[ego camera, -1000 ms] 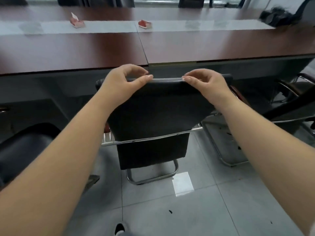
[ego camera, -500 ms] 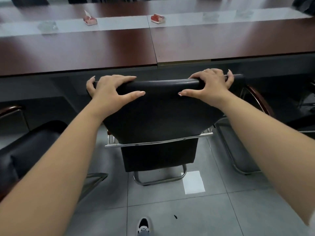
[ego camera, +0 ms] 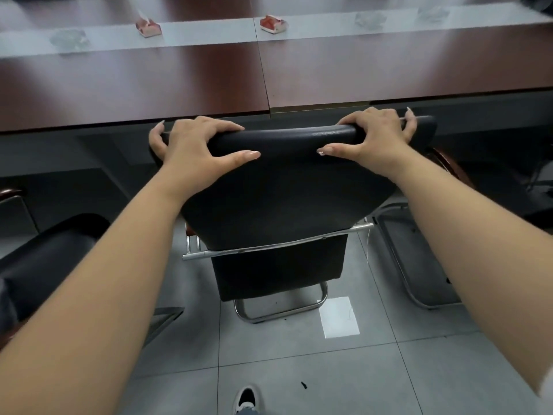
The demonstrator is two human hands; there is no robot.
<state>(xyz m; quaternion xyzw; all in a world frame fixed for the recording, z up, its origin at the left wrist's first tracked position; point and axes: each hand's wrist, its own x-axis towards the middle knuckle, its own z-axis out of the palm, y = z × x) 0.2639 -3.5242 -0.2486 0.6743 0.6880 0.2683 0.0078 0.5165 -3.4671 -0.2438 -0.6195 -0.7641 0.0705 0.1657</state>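
Note:
A black leather chair on a chrome sled frame stands in front of me, its back turned to me and its top edge close to the brown conference table. My left hand grips the left end of the backrest's top edge, fingers curled over the far side and thumb along the near face. At the right end my right hand grips the same edge the same way.
Another black chair stands at my left; a chrome-framed chair stands at my right with a wooden armrest. On the table lie two red-and-white packs and glass ashtrays. My shoe is on the grey floor tiles.
My hands went from pinching the top edge near the middle to gripping it further apart at the ends. The chair and table now look closer and larger in view.

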